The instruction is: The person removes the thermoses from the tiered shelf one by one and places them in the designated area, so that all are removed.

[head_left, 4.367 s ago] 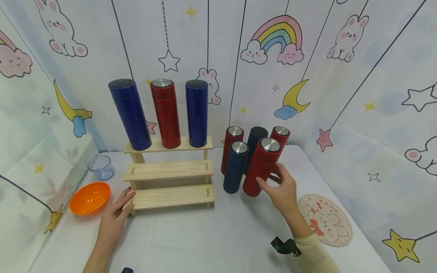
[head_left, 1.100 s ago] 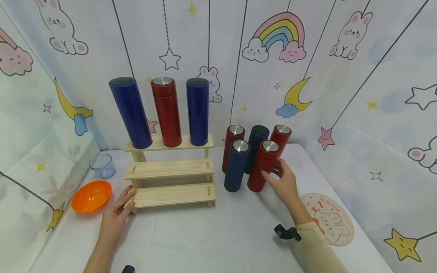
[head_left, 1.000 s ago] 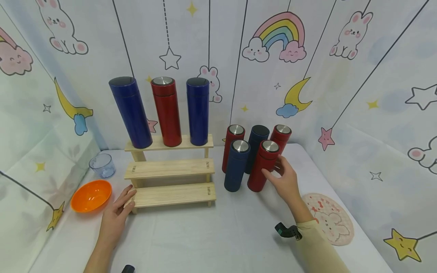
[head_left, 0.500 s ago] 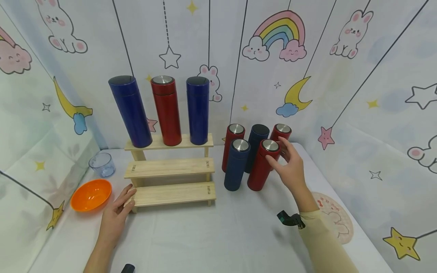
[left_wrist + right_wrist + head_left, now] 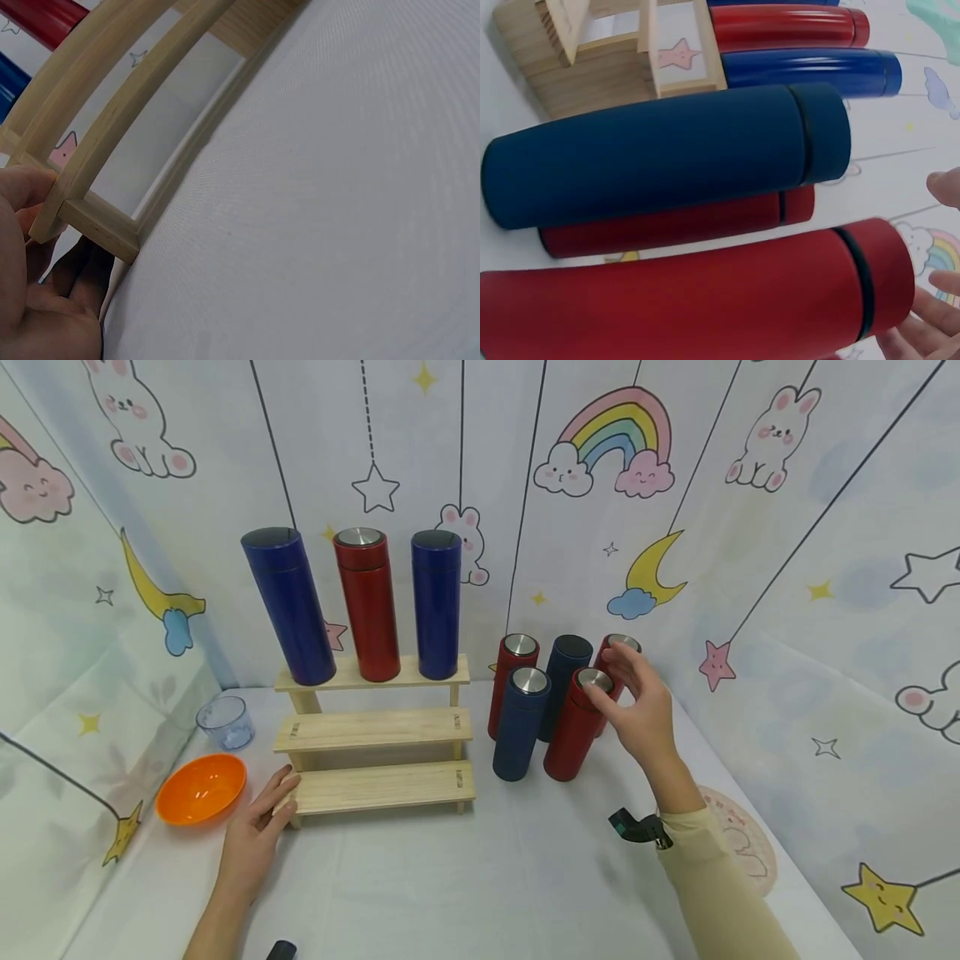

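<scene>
The red bottle (image 5: 572, 739) just beside the right hand (image 5: 641, 714) has a smooth, rather matt coat, and its top (image 5: 597, 675) looks like shiny silvery metal. To the left of this hand, the blue bottle (image 5: 516, 735) is equally smooth, with a soft sheen. At the fingers of the left hand (image 5: 251, 835), the stand (image 5: 386, 787) is of pale, bare wood with visible grain. The bowl (image 5: 198, 797) left of that hand seems glossy plastic; beyond it, the cup (image 5: 227, 728) is transparent, whether glass or plastic I cannot tell. Under both hands lies matt, finely woven cloth (image 5: 420, 877).
</scene>
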`<state>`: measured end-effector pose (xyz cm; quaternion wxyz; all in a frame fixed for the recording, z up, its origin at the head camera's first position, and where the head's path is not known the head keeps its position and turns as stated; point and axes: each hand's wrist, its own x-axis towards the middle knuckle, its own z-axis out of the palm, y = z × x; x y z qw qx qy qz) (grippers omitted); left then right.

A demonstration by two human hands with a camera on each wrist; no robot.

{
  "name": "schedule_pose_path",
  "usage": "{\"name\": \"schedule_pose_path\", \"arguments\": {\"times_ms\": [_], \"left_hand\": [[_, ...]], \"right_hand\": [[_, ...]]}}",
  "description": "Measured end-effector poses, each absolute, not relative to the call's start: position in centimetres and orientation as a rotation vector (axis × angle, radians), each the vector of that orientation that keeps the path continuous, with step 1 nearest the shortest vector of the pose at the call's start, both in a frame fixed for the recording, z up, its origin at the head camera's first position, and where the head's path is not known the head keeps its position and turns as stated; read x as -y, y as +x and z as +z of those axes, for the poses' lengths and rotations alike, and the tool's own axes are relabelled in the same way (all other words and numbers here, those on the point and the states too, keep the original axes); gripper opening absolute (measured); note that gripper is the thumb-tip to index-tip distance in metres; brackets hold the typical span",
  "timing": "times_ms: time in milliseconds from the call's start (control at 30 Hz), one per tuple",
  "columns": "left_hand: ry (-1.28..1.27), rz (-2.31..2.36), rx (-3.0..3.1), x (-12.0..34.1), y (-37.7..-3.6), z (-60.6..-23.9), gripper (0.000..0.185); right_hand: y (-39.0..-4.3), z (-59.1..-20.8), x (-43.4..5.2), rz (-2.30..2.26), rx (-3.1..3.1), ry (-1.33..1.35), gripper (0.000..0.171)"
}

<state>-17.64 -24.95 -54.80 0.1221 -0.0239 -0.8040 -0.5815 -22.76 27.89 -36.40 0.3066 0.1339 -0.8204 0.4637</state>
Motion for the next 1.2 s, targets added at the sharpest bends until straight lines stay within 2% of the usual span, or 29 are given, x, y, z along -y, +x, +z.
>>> {"name": "schedule_pose_path", "arguments": {"times_ms": [367, 733, 1200], "left_hand": [[-0.062, -1.703, 2.348, 25.0, -17.6, -54.8, 0.041], [-0.068, -1.704, 2.341, 25.0, -17.6, -54.8, 0.042], [-0.052, -1.735, 2.348, 25.1, -17.7, -54.9, 0.043]], "right_hand": [[-24.4, -36.3, -27.7, 1.214, 2.167, 0.438, 0.065], [-25.2, -34.2, -25.2, 1.201, 2.168, 0.538, 0.06], [-26.4, -33.3, -21.4, 1.292, 2.124, 0.668, 0.057]]}}
